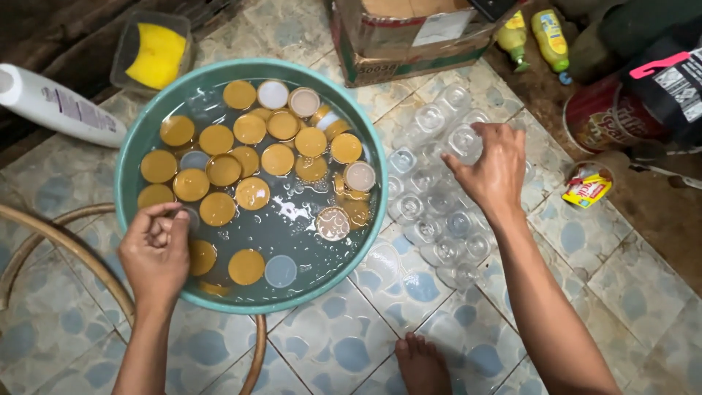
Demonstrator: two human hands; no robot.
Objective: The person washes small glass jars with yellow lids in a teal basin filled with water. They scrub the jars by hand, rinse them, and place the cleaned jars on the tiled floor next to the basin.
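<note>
So the left hand (pixel 155 252) is curled loosely over the near rim of the teal basin (pixel 131 139), nothing clearly gripped, with gold lids (pixel 219 139) floating in the water. The right hand (pixel 491 170) pinches a clear jar (pixel 464 139) among others on the tiled floor (pixel 344 344)

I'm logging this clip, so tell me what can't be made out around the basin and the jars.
- Head view: left hand has curled fingers that hide whatever it grips.
- Right hand covers a clear jar; its grip is unclear.
- Teal basin: stacked gold lids hide lids beneath.
- Cardboard box is cut by the top edge.
</note>
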